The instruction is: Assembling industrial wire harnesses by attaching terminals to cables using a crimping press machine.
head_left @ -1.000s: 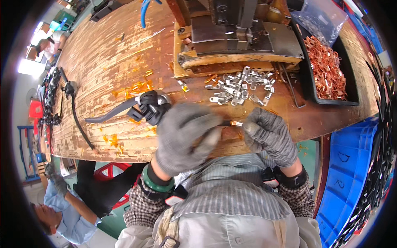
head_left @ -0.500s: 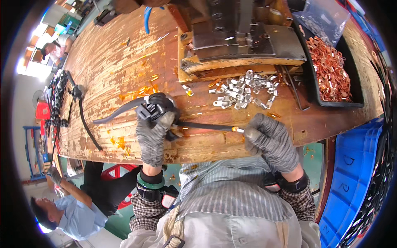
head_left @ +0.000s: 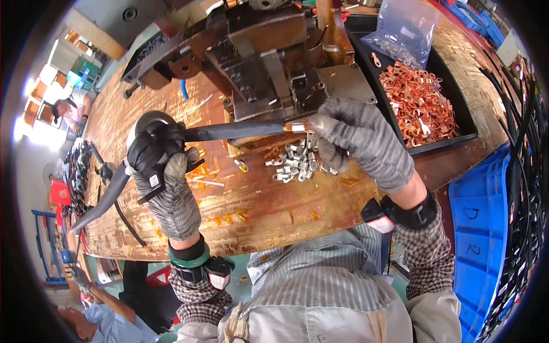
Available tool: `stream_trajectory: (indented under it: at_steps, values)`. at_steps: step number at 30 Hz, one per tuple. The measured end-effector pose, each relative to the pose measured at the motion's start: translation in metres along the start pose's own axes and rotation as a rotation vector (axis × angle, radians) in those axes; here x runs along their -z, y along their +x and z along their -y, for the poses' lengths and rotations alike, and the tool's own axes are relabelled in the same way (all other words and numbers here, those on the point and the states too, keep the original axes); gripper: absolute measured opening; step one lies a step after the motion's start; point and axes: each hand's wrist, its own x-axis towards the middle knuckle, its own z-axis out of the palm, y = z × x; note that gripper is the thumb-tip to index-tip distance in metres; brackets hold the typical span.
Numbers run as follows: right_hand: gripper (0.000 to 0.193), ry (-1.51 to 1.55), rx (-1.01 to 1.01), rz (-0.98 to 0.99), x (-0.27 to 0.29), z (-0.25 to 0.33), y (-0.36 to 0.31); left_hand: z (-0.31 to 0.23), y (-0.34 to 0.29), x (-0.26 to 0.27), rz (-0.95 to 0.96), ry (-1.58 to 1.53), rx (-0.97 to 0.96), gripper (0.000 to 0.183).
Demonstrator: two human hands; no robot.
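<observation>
A black cable bundle, coiled and tied with a small white label on it, is gripped by my gloved left hand. Its straight black length stretches to the right above the table, in front of the press. At its tip shows a copper-coloured and silvery cable end. My gloved right hand pinches this end between thumb and fingers; its very tip is hidden there. Just below lies a pile of silver cable lugs, with one lug apart to the left.
The metal press stands at the back of the worn wooden table. Right of it, a black tray holds copper lugs and a clear bag. A blue crate stands at right. Other people are at left.
Both hands have moved up and forward toward the press, raising the cable. The bundle has shifted left, and a longer stretch of cable shows between my hands. The view has shifted too.
</observation>
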Motion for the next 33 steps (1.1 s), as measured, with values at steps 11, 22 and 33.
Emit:
stream_trajectory:
  at_steps: [11,22,33]
  values:
    - [0.021,0.118,-0.097,0.126,0.028,-0.002,0.042,0.014,0.019,-0.019,-0.034,-0.028,0.052,0.045]
    - [0.021,0.127,-0.179,0.16,0.027,0.005,0.06,0.03,0.036,0.0,-0.127,0.064,0.003,0.041]
    - [0.023,-0.247,0.009,0.005,0.02,0.009,0.06,0.028,0.034,-0.002,-0.045,-0.045,0.011,0.043]
